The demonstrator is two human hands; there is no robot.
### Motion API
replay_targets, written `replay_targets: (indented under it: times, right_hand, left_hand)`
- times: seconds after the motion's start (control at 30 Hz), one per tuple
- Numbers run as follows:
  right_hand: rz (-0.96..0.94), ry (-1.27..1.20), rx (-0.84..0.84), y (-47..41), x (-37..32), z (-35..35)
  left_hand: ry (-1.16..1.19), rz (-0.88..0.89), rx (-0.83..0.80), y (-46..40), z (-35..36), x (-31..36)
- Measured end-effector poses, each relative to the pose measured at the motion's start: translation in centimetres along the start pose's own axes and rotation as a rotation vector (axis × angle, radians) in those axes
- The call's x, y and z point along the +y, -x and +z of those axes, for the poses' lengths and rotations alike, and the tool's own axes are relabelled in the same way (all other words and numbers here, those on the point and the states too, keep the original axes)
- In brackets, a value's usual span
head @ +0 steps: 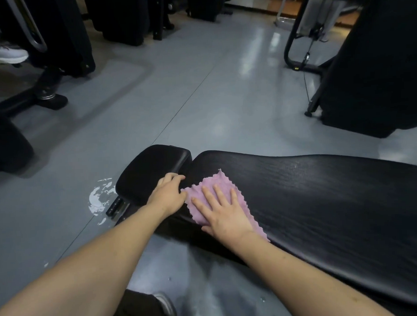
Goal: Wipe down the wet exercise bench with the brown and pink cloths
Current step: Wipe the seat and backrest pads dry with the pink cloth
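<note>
Now | right hand: fingers spread flat, pressing pink cloth on black bench backrest pad near its left end | left hand: fingers curled over seat pad edge; beside cloth | grey floor

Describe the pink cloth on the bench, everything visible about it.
The pink cloth is a small pale pink-lilac rag of soft, fuzzy-looking fabric with ragged, wavy edges. It lies spread flat on the long black pad of the bench, near the end beside the smaller seat pad, its near part running toward the pad's front edge. The right hand presses on it with straight, spread fingers, covering its middle. The left hand rests at its left corner, against the gap between the pads.
</note>
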State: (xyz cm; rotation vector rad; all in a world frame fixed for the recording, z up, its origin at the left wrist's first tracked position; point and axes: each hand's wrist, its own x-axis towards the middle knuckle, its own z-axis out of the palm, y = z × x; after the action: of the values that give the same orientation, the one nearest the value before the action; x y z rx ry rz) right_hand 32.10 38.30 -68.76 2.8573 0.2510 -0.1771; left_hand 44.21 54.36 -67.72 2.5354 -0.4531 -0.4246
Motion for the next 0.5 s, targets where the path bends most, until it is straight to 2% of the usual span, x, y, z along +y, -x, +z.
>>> replay_targets:
  times: [0.2,0.5]
  right_hand:
    - [0.104,0.05,-0.018,5.0,2.5,0.8]
    - [0.278,0.013,0.011,13.3,6.2,1.3]
  left_hand:
    - [-0.011,0.071,0.002,0.2,0.6,5.4]
    - [-0.108,0.209,-0.114,1.7,3.7,13.8]
